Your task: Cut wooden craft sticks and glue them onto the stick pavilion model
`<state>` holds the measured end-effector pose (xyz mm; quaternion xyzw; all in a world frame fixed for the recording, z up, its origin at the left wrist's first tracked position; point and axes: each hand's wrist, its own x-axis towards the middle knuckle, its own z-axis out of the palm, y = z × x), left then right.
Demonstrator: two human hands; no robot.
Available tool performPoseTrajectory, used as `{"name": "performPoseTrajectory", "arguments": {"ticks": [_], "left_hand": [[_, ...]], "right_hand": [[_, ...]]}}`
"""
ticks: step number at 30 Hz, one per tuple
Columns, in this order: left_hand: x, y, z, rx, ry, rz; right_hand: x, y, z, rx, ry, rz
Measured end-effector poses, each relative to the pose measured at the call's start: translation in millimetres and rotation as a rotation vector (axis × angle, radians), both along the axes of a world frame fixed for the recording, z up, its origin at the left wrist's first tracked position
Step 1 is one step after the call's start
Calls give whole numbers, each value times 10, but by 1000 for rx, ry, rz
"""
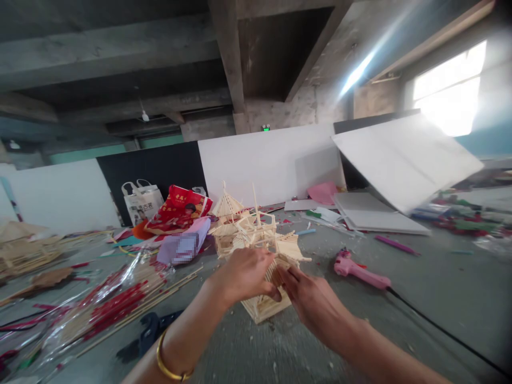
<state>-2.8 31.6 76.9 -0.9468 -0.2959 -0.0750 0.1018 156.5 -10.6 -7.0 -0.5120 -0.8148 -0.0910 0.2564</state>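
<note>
Both hands meet on a stick model (256, 234), a small house built of pale wooden sticks with peaked roofs, which stands on the grey table (440, 298) about midway across, just in front of the person. The left hand (244, 274) curls over the model's near side from above, its grip pressed together on the sticks with the thumb tip down by the lower edge; a gold bangle (170, 362) circles that wrist. The right hand (308, 298) comes in from the right, its fingers (290, 277) laid against the model's lower right wall, pinching the sticks there close beside the left thumb. A pink glue gun (360, 272) lies on the table just to the right of the model, apart from the hands, and its black cord (440, 330) runs away toward the near right corner. Toward the left edge lies a clear bag (104, 304) of red and plain sticks, with loose long sticks beside it. Behind the model lie a red packet (180, 210) and a white tote (142, 200), near the far edge. White boards (404, 160) lean and lie at the far right, one tilted over flat sheets. A second stick structure (24, 248) sits at the far left edge, too blurred to tell in detail.
</note>
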Motion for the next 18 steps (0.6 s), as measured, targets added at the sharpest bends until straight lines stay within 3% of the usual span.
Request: {"name": "performPoseTrajectory", "arguments": {"ticks": [6,12,15,18], "left_hand": [[-38,-82,37,-8,-32,29],[-337,-518,59,170,-202,92],[-629,-777,-135,323,-243,80],[-1009,-951,-497,524,-241,105]], "right_hand": [[76,-137,-51,-16,67,13],[141,-253,-165,-61,138,-3],[123,-242,-247,-130,71,8],[77,-234,-314,-187,-20,65]]}}
